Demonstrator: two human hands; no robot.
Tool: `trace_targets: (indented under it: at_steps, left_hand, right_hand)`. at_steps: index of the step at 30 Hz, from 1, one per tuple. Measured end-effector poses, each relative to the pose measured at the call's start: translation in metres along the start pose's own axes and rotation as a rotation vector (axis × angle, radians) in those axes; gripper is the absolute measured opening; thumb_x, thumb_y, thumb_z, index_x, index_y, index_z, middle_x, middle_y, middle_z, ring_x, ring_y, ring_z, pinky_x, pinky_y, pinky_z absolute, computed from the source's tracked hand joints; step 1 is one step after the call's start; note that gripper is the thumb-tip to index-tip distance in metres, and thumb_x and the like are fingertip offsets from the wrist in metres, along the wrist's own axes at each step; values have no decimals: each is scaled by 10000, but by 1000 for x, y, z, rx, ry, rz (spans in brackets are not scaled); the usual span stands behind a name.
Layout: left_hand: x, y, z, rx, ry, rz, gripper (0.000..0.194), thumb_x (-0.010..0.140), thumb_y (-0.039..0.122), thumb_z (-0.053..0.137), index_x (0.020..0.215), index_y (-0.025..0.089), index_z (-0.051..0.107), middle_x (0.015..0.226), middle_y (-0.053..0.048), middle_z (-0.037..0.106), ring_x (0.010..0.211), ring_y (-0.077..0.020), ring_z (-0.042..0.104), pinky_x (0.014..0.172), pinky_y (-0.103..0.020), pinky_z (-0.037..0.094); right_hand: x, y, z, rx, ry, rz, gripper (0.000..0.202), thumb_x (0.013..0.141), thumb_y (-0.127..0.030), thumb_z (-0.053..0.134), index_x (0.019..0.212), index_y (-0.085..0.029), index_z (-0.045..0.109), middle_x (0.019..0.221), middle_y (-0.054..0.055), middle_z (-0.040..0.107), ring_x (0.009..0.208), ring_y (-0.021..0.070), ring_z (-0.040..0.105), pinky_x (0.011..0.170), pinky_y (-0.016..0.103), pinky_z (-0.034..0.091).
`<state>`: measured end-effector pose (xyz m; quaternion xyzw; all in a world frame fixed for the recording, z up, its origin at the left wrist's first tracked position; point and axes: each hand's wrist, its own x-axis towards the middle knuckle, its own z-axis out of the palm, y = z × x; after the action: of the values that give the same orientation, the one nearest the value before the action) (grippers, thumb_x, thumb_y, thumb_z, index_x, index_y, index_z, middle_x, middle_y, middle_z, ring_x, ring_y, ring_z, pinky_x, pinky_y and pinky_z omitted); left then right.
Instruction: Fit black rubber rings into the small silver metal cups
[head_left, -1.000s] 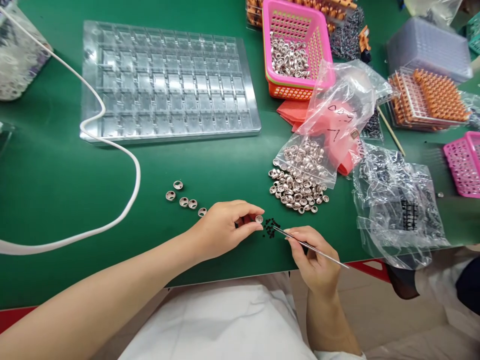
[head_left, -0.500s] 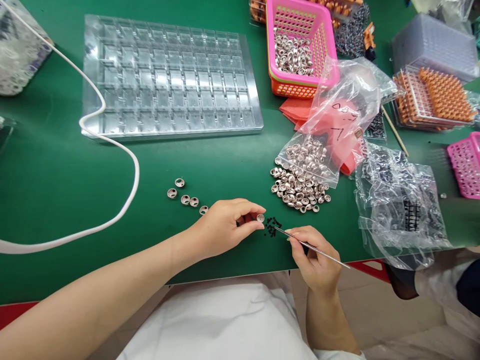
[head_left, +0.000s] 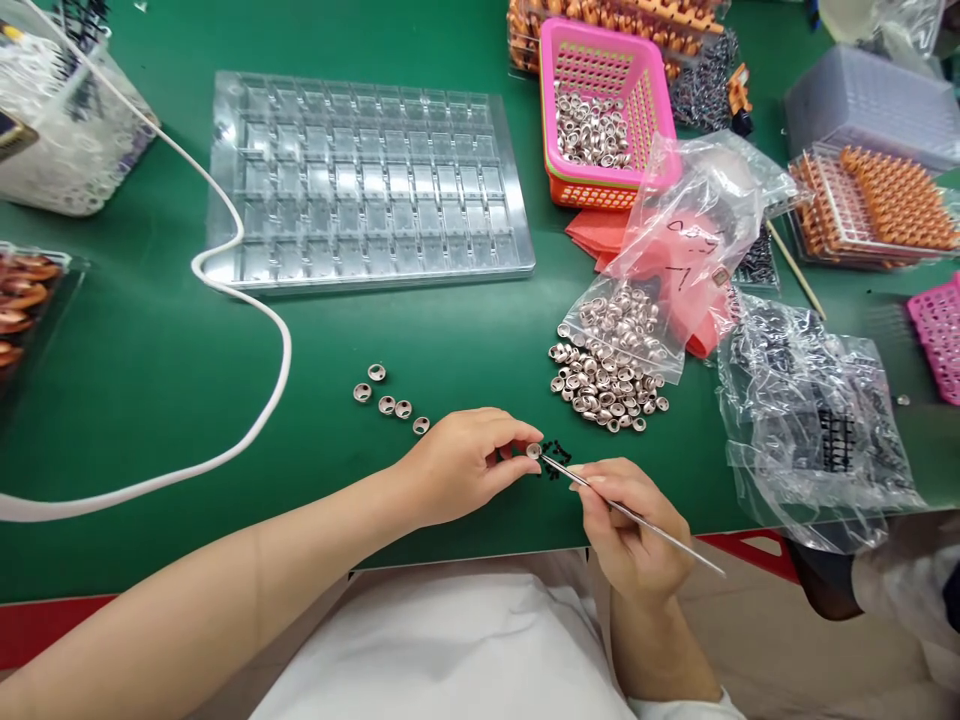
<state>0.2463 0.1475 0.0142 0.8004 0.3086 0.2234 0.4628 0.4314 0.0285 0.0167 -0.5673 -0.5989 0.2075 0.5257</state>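
Hands — left, round silvery cup; right, slim metallic tool

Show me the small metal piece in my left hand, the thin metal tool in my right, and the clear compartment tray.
Small metal piece (head_left: 533,451): head view, on its round face.
Thin metal tool (head_left: 645,522): head view, along its shaft.
Clear compartment tray (head_left: 379,212): head view, on its compartment grid, near the middle.
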Motion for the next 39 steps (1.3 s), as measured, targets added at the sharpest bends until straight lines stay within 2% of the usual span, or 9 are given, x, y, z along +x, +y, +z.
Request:
trace_targets:
  at_steps: [3,7,15,24,39]
  left_hand:
    - [-1,-1,-1,8,0,15,145,916,279,687,1009,178,732,778,-17,726,686,-134,662,647,-224,520]
    - [-1,0,-2,5,-12,6,122,889,241,717,991,175,728,780,-11,720,686,-131,656,647,-220,517]
    - [-1,2,-1,-6,-9,2,112,912,270,689,973,183,725,782,-18,723,710,-141,665,654,-228,523]
    - [-1,1,0,1,-6,5,95,865,197,740,955,171,726,779,-9,718,716,-140,664,651,-224,510]
    - [1,1,0,-9,10,34,123,832,149,775,946,127,735,758,-12,713,683,-126,656,626,-203,494]
  right_hand:
    - [2,1,2,-23,-56,-25,399,832,4,643,1134,-256,632,983,47,743,889,205,727,699,362,628]
    - [3,3,2,-52,-68,-54,406,832,-3,648,1147,-258,623,982,50,740,890,207,728,709,368,630]
    - [5,2,1,-100,-109,-94,373,859,-34,640,1159,-253,605,982,58,741,877,198,729,702,354,635]
    - [7,1,-3,-214,-181,-241,424,850,-36,663,1225,-221,591,1038,90,733,911,204,725,719,352,637]
    - [6,3,-1,-205,-151,-253,402,842,-16,671,1197,-193,611,1044,100,727,910,198,712,710,355,626]
